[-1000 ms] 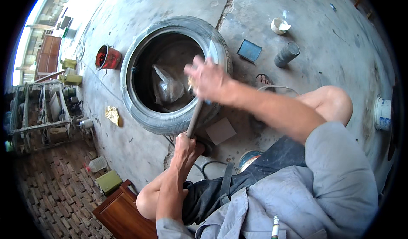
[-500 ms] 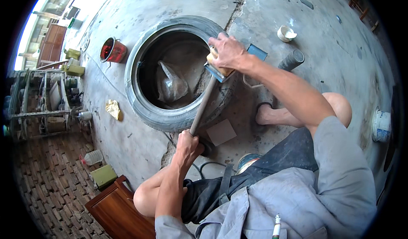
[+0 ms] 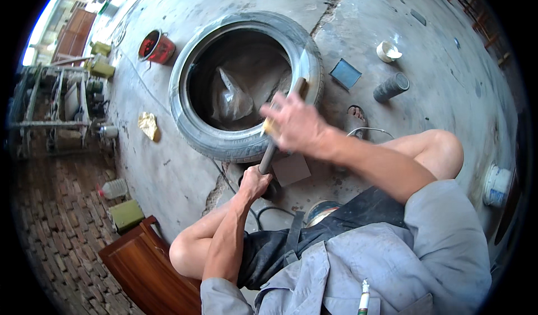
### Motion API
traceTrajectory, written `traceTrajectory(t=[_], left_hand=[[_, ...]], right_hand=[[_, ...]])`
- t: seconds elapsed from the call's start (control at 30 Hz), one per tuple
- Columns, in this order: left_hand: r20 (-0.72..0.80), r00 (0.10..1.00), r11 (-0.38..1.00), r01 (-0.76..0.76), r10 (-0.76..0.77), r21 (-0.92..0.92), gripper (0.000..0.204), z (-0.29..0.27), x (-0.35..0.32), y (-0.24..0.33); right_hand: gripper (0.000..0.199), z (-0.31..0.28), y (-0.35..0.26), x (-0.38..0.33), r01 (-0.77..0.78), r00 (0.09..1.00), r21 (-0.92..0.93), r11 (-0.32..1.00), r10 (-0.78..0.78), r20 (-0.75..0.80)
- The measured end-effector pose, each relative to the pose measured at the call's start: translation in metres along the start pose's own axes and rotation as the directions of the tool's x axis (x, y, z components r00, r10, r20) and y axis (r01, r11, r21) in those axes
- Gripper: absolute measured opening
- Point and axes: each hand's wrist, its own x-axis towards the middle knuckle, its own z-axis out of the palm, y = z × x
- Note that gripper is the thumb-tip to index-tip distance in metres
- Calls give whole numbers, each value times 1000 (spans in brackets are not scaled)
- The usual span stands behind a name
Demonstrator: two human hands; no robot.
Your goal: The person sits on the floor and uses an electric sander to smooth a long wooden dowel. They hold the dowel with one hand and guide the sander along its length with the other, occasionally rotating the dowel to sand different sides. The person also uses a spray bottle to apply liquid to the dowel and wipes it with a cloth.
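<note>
My left hand (image 3: 255,183) is closed around the near end of a long greyish wooden stick (image 3: 300,86). The stick slants away to the right, its far part lying over the rim of a car tyre (image 3: 182,105). My right hand (image 3: 297,123), smeared by motion, is over the middle of the stick. It grips a yellowish sanding block (image 3: 268,128), only the edge of which shows past the fingers. Inside the tyre, which lies flat on the floor, is a clear plastic bag (image 3: 234,103). A square flat board (image 3: 292,171) lies below the stick.
Right of the tyre are a blue sheet (image 3: 345,74), a dark cylinder (image 3: 391,87) and a white cup (image 3: 388,51). A red bucket (image 3: 157,47) and crumpled gold paper (image 3: 148,125) are left. A metal rack (image 3: 50,123) and wooden panel (image 3: 145,267) stand further left.
My right hand has slid down the stick toward my left hand with the sanding block, uncovering the stick's far end. My left hand keeps its hold. The view has shifted slightly.
</note>
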Motion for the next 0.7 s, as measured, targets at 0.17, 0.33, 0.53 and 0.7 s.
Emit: traceTrajectory(t=[0.17,0.33,0.53,0.7], left_hand=[[-283,954,964,-19,97,266,23,8,-2,11],[-387,911,939,-1,143,345,22,18,-6,14],[-439,862,933,-100,255,346,24,29,-16,3],[-384,890,940,-121,245,318,29,31,-29,9]], right_hand=[[46,-48,85,67,-194,971,-180,964,215,105],[46,-25,63,59,-197,980,-113,974,200,13],[33,8,-34,-6,118,992,28,993,-119,39],[40,24,37,24,157,988,93,983,-157,-8]])
